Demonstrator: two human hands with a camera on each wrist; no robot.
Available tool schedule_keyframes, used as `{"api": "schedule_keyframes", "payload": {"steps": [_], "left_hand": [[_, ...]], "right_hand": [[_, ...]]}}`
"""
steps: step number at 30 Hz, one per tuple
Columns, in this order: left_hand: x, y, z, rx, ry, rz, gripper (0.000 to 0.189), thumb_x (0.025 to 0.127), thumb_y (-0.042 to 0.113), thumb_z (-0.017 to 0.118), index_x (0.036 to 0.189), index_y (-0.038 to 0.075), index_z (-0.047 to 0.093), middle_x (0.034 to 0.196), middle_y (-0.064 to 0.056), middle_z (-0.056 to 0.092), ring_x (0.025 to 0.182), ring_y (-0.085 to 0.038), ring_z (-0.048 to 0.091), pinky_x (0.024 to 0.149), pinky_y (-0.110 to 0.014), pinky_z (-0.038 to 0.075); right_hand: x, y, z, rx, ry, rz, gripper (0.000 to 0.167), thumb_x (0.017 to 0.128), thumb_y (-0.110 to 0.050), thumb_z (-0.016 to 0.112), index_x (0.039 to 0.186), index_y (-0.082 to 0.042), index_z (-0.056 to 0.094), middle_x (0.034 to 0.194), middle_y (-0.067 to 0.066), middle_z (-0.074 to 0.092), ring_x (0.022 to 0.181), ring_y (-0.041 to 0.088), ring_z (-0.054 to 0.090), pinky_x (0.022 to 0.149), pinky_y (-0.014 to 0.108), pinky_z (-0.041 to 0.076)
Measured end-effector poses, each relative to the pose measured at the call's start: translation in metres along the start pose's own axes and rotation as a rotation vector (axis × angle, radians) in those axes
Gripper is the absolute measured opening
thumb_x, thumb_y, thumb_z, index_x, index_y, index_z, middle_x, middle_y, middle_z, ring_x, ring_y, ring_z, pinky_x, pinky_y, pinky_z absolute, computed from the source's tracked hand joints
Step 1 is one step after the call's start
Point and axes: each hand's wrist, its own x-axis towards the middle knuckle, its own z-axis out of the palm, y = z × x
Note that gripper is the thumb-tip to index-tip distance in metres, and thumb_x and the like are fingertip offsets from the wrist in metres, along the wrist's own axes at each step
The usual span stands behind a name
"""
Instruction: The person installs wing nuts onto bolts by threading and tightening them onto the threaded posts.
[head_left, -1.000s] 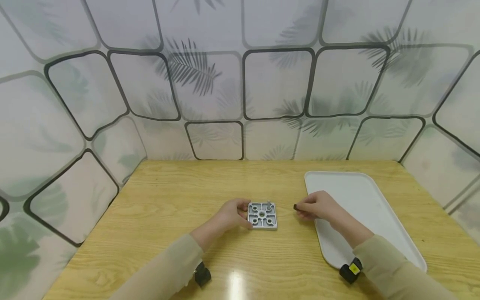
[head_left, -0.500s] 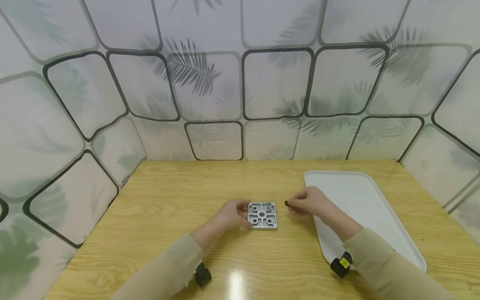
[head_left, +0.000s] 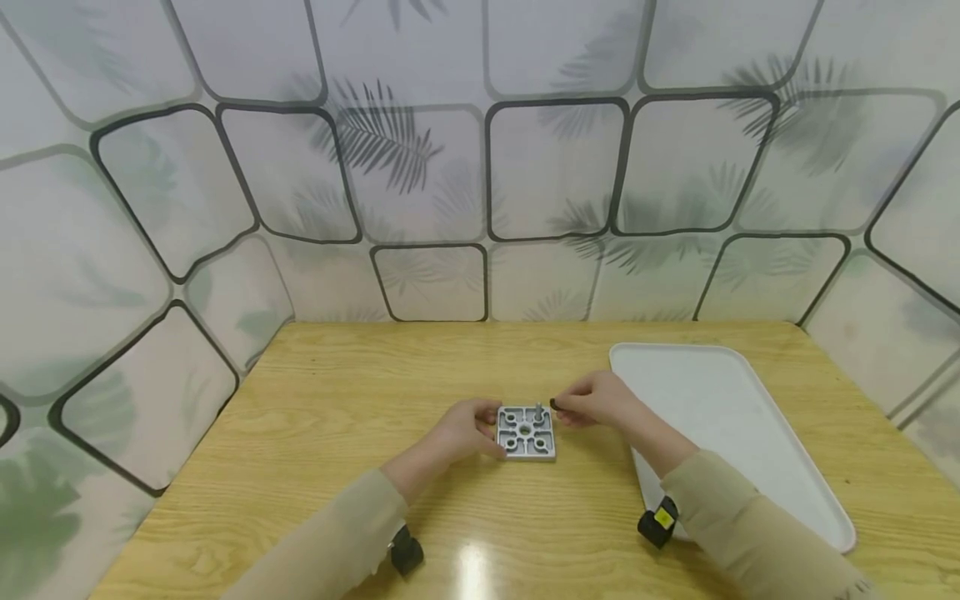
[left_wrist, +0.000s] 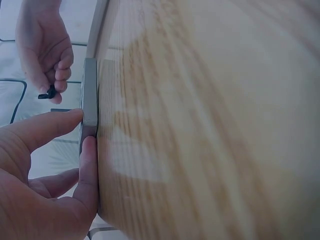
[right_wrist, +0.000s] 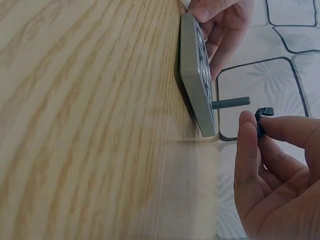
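A square silver metal plate (head_left: 526,447) with ribs and several round holes lies on the wooden table. From its far right hole a threaded bolt (right_wrist: 231,102) stands upright. My left hand (head_left: 459,427) holds the plate by its left side, thumb at the near corner and fingers at the far one. Between thumb and fingertips my right hand (head_left: 600,400) pinches a small black wing nut (right_wrist: 265,111). The wing nut is just right of the bolt, a short gap from its tip in the right wrist view.
A white tray (head_left: 712,400) lies on the right of the table (head_left: 360,375), partly under my right forearm. Behind the table and at both sides hangs a patterned curtain (head_left: 555,175). Black cameras sit at both wrists.
My right hand has moved left with the wing nut, from beside the tray to close by the bolt. My left hand and the plate have stayed put.
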Motion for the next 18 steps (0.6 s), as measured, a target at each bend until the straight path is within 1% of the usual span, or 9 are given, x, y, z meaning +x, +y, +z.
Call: {"api": "schedule_keyframes", "payload": {"steps": [8,12,18], "left_hand": [[0.003,-0.002,0.0,-0.001,-0.008,-0.002,0.082,0.074,-0.01,0.087,0.149,-0.005,0.054,0.127,-0.018,0.068,0.097,-0.019,0.066,0.092,-0.031,0.058],[0.002,-0.003,0.0,-0.003,-0.007,-0.01,0.083,0.074,-0.01,0.087,0.15,-0.004,0.054,0.127,-0.017,0.068,0.097,-0.019,0.065,0.092,-0.031,0.058],[0.002,-0.003,0.001,0.002,-0.006,-0.005,0.083,0.073,-0.01,0.087,0.149,-0.004,0.055,0.126,-0.017,0.068,0.096,-0.019,0.065,0.09,-0.03,0.058]], "right_hand": [[0.005,-0.001,0.007,0.022,-0.017,-0.015,0.026,0.1,-0.003,0.066,0.113,0.019,0.072,0.081,0.008,0.079,0.067,0.005,0.07,0.068,0.025,0.064],[0.007,-0.002,0.01,0.016,-0.007,-0.009,0.026,0.1,-0.004,0.066,0.114,0.017,0.073,0.081,0.006,0.079,0.067,0.005,0.07,0.068,0.024,0.064],[0.008,-0.005,0.013,0.027,-0.002,-0.004,0.026,0.1,-0.004,0.067,0.115,0.017,0.072,0.08,0.005,0.079,0.067,0.006,0.071,0.069,0.026,0.065]]}}
